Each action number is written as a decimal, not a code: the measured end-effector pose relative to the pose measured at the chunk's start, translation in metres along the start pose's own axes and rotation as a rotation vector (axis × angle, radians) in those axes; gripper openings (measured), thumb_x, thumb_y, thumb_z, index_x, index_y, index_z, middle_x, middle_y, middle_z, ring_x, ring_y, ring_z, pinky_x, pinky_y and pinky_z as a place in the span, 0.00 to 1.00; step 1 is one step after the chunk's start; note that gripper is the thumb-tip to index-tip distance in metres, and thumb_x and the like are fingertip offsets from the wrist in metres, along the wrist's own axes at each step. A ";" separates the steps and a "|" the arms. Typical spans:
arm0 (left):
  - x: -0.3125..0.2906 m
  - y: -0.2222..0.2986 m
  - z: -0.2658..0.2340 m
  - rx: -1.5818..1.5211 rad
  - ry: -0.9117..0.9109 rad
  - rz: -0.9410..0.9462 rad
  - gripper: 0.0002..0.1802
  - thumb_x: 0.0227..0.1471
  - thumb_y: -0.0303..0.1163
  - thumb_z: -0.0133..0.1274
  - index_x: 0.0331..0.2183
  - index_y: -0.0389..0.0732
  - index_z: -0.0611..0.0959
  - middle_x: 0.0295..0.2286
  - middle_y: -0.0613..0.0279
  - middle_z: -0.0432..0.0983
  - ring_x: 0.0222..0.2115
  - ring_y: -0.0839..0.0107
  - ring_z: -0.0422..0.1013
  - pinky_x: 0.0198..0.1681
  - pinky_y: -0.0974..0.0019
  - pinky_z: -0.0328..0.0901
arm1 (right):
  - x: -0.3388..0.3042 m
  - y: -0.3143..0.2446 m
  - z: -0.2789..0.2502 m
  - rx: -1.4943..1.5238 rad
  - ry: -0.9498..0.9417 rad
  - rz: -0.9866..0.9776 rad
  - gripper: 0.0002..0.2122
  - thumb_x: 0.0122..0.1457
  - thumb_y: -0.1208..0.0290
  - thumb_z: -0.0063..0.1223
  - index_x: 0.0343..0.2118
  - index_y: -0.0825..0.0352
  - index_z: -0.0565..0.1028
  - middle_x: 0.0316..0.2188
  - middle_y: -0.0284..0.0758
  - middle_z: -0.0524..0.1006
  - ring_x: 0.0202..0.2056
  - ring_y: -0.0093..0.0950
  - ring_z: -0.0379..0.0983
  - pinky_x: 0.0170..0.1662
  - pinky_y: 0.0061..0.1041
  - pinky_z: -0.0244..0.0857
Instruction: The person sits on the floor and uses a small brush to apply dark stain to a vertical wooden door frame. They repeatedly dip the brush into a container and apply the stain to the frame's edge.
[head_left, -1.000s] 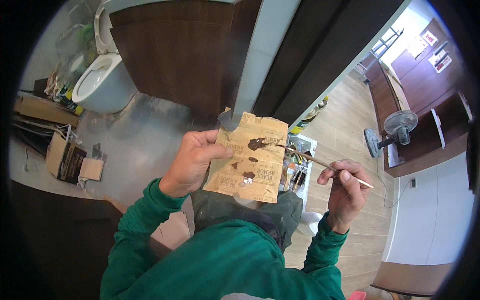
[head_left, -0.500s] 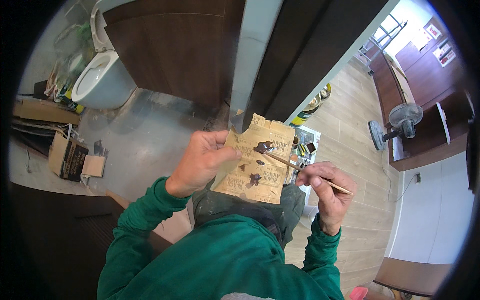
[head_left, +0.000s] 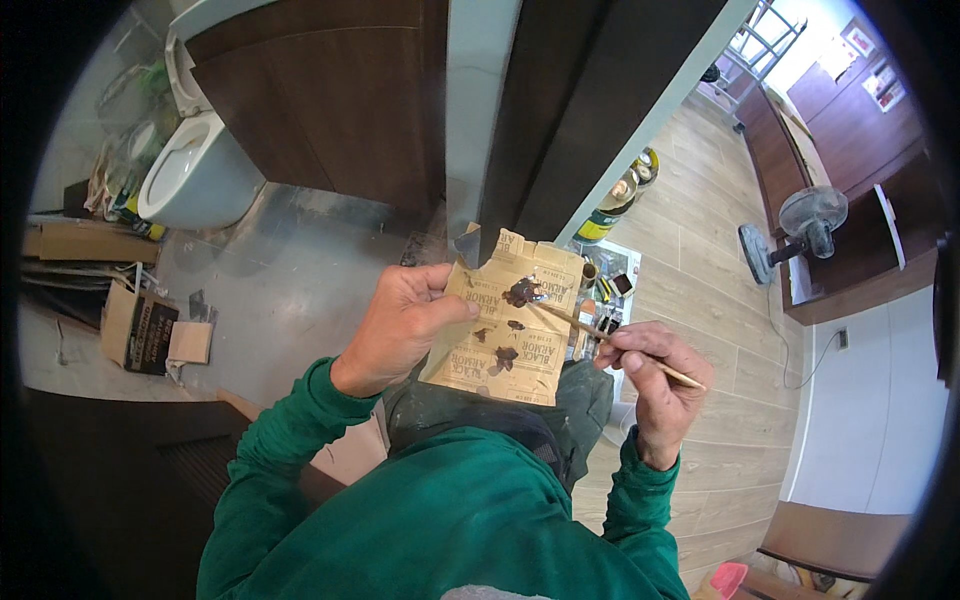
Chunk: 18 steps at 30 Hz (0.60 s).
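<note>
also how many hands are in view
2: the left hand pinches the left edge of the sandpaper sheet; the right hand holds a thin paintbrush. No others show.

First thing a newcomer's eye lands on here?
The tan sheet with dark blobs, mid-view in the left grip; a thin wooden tool in the right grip points to the largest blob. Then the white toilet, upper left, and the grey fan, upper right.
</note>
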<state>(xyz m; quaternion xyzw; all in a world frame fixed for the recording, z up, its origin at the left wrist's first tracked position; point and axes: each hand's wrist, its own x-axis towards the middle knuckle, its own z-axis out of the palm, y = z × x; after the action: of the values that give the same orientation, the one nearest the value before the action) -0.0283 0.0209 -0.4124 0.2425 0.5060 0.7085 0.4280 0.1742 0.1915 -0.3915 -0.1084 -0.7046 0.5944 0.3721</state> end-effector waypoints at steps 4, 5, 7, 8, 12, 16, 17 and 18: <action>0.004 -0.002 -0.002 0.023 -0.015 -0.008 0.16 0.49 0.16 0.51 0.43 0.24 0.80 0.37 0.51 0.81 0.34 0.72 0.77 0.41 0.70 0.72 | 0.002 0.001 -0.002 -0.054 0.023 0.038 0.07 0.51 0.81 0.53 0.32 0.76 0.80 0.28 0.42 0.79 0.30 0.29 0.77 0.35 0.24 0.70; 0.004 -0.003 -0.001 0.022 -0.015 -0.008 0.16 0.49 0.16 0.51 0.43 0.25 0.80 0.37 0.51 0.81 0.34 0.73 0.77 0.41 0.70 0.72 | 0.002 0.001 -0.002 -0.069 -0.022 0.017 0.07 0.50 0.80 0.54 0.31 0.76 0.80 0.27 0.42 0.79 0.30 0.29 0.76 0.36 0.25 0.69; 0.006 -0.004 -0.002 0.040 -0.013 -0.014 0.16 0.49 0.16 0.51 0.43 0.25 0.80 0.37 0.51 0.81 0.34 0.73 0.77 0.41 0.70 0.71 | 0.002 -0.001 -0.005 -0.118 -0.102 0.019 0.07 0.49 0.79 0.55 0.30 0.75 0.80 0.27 0.41 0.79 0.31 0.29 0.76 0.37 0.26 0.69; 0.006 -0.005 -0.002 0.056 -0.010 -0.019 0.16 0.49 0.16 0.51 0.42 0.25 0.80 0.37 0.52 0.81 0.34 0.73 0.77 0.41 0.70 0.71 | 0.003 -0.002 -0.006 -0.095 -0.064 0.039 0.07 0.48 0.79 0.55 0.29 0.75 0.80 0.27 0.41 0.79 0.32 0.29 0.76 0.37 0.27 0.69; 0.007 -0.006 0.000 0.041 -0.014 -0.022 0.16 0.49 0.17 0.51 0.42 0.25 0.80 0.36 0.52 0.81 0.34 0.73 0.76 0.41 0.71 0.71 | 0.004 -0.003 -0.008 -0.088 0.013 0.089 0.08 0.46 0.78 0.54 0.29 0.75 0.80 0.26 0.41 0.79 0.32 0.29 0.75 0.41 0.27 0.68; 0.010 -0.007 0.001 0.054 -0.013 -0.032 0.16 0.49 0.17 0.51 0.42 0.25 0.80 0.36 0.51 0.81 0.33 0.72 0.77 0.40 0.70 0.72 | 0.004 -0.004 -0.010 -0.103 -0.073 0.045 0.08 0.47 0.79 0.53 0.29 0.75 0.80 0.27 0.41 0.79 0.32 0.30 0.75 0.43 0.27 0.67; 0.010 -0.007 0.001 0.053 -0.013 -0.035 0.16 0.49 0.17 0.51 0.42 0.24 0.80 0.36 0.51 0.81 0.33 0.72 0.77 0.40 0.70 0.72 | 0.004 -0.004 -0.009 -0.088 -0.041 0.091 0.08 0.47 0.79 0.53 0.30 0.75 0.80 0.27 0.41 0.79 0.32 0.30 0.75 0.42 0.26 0.67; 0.010 -0.008 0.002 0.053 -0.015 -0.040 0.16 0.49 0.17 0.51 0.42 0.24 0.80 0.36 0.51 0.81 0.33 0.72 0.77 0.40 0.70 0.72 | 0.004 -0.003 -0.011 -0.075 -0.006 0.098 0.08 0.48 0.79 0.53 0.30 0.75 0.80 0.28 0.41 0.79 0.32 0.31 0.76 0.42 0.26 0.67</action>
<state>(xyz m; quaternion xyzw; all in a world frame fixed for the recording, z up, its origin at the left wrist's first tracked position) -0.0293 0.0316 -0.4196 0.2490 0.5262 0.6843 0.4392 0.1793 0.2014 -0.3865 -0.1549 -0.7215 0.5853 0.3360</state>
